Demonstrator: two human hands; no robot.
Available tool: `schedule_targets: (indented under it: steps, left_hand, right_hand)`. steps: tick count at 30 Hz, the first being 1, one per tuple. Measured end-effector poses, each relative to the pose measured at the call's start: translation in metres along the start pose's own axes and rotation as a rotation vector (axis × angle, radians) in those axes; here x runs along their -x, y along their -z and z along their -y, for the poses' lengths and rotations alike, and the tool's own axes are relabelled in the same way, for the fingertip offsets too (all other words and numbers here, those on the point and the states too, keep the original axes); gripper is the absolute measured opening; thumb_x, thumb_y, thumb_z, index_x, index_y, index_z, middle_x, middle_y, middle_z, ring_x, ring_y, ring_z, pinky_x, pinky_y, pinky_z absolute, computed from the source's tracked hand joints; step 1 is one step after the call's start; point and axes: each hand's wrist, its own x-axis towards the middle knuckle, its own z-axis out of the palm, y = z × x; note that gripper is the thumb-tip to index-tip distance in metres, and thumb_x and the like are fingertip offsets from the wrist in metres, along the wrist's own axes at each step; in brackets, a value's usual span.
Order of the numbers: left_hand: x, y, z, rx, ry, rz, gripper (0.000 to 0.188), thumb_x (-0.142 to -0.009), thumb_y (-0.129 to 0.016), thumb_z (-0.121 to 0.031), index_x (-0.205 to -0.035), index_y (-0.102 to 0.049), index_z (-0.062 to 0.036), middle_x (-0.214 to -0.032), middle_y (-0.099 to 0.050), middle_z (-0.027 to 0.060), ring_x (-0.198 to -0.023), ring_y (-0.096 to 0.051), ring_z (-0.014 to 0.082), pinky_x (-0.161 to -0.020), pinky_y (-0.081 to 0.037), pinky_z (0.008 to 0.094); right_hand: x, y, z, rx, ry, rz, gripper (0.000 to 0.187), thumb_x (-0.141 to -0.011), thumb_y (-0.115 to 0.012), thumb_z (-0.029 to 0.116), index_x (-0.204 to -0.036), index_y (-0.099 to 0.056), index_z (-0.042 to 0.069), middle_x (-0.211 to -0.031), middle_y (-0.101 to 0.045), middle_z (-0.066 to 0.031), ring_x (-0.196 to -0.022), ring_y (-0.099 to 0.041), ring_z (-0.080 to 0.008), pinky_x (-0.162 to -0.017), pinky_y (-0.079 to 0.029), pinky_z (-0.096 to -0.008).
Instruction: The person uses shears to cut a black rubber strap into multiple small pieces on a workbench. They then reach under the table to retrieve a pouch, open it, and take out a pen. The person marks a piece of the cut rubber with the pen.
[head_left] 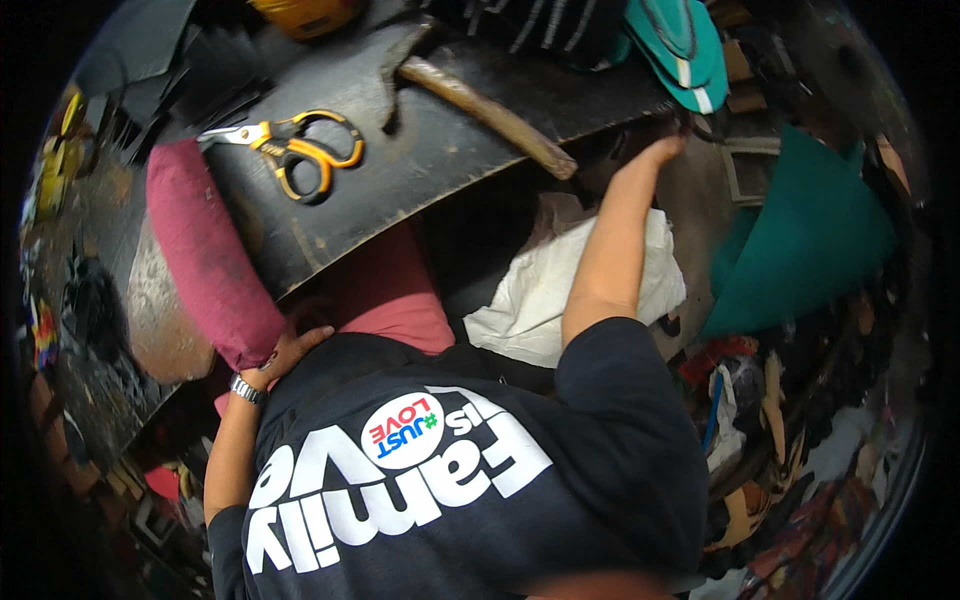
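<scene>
My left hand [287,352] lies low on the left beside the near end of a maroon cloth-covered roll [212,250]. Its thumb is stretched out apart from the hand; the other fingers are mostly hidden. My right arm stretches forward, and my right hand [660,150] is at the table's right edge, just below a stack of green sandal-shaped pieces [688,60]. Shadow and blur hide its fingers, so any hold there is unclear. On the dark table [410,180] rest yellow-and-black scissors [290,150] and a wooden-handled hammer [490,115].
A rounded stone-like block [165,300] stands under the maroon roll. White cloth [540,290] lies beneath my right forearm. A large green sheet [805,235] stands at the right, above scattered scraps. Dark sheets [205,75] are piled at the far left, near a yellow object [305,15].
</scene>
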Motion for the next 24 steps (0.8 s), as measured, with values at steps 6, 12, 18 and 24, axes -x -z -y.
schedule_targets:
  steps: [6, 12, 18, 24]
  left_hand:
    - [0.098, 0.022, -0.067, 0.02, -0.345, -0.067, 0.039, -0.089, -0.065, -0.013, -0.125, -0.056, 0.0009, -0.114, -0.063, 0.0141, -0.107, -0.06, 0.0224, -0.093, -0.046, 0.0326]
    - [0.143, 0.079, -0.108, 0.246, -0.621, 0.107, 0.021, -0.08, -0.077, -0.015, -0.093, -0.072, -0.0002, -0.078, -0.07, 0.0074, -0.072, -0.068, 0.016, -0.065, -0.051, 0.0264]
    - [0.115, 0.062, -0.097, -0.046, -0.603, -0.484, 0.019, -0.077, -0.076, -0.009, -0.094, -0.07, -0.0034, -0.084, -0.067, 0.0083, -0.071, -0.064, 0.0187, -0.063, -0.049, 0.0292]
    - [0.069, 0.076, -0.081, -0.601, -0.839, -0.878, 0.063, -0.07, -0.073, -0.002, -0.128, -0.055, -0.0152, -0.116, -0.053, 0.0109, -0.103, -0.056, 0.0281, -0.086, -0.048, 0.0358]
  right_hand:
    - [0.009, 0.008, 0.016, 0.529, 0.295, -0.081, 0.038, -0.092, -0.041, 0.013, -0.12, -0.06, -0.003, -0.113, -0.063, -0.0188, -0.1, -0.06, -0.0269, -0.089, -0.049, -0.0385]
    - [0.007, -0.013, 0.026, 0.407, 0.099, -0.065, 0.045, -0.096, -0.036, 0.025, -0.13, -0.053, 0.002, -0.125, -0.057, -0.0126, -0.109, -0.057, -0.0291, -0.092, -0.049, -0.0406]
    - [-0.012, 0.004, 0.014, 0.533, 0.163, 0.078, 0.051, -0.087, -0.055, 0.029, -0.13, -0.05, 0.001, -0.122, -0.058, -0.0164, -0.107, -0.058, -0.0299, -0.085, -0.051, -0.0411]
    - [-0.013, 0.019, 0.012, 1.123, 0.128, 0.003, 0.073, -0.073, -0.074, 0.041, -0.129, -0.05, 0.002, -0.121, -0.06, -0.0201, -0.108, -0.057, -0.0321, -0.086, -0.049, -0.0469]
